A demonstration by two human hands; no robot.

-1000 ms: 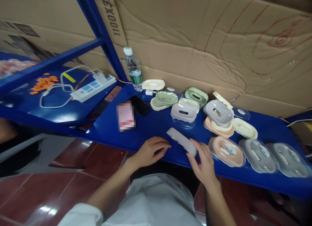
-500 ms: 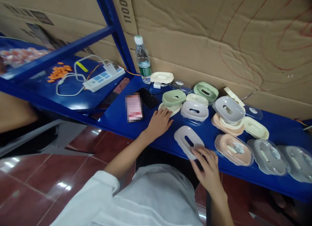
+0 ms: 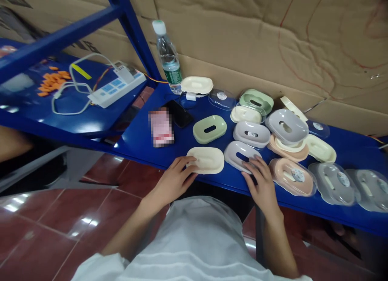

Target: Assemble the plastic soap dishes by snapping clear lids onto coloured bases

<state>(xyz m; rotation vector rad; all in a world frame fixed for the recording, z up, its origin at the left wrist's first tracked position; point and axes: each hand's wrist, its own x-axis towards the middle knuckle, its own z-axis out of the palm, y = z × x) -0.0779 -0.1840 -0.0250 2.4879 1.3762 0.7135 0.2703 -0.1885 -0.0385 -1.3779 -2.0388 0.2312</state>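
Observation:
A cream oval dish lies at the front edge of the blue table, its left end gripped by my left hand. Just right of it, my right hand has its fingers on the near right rim of a pale lilac dish with a slot. Behind the cream dish a green slotted dish rests on the table. Another lilac dish with a round sticker showing sits behind the one at my right hand.
Stacked grey, cream and peach dishes and lidded dishes stand to the right. A water bottle, a black phone and a pink-screened phone are at the left. A power strip lies on the left shelf.
My left hand has drawn the cream dish out from under the green one, toward the front edge. The lilac dish at my right hand now lies flatter and farther onto the table.

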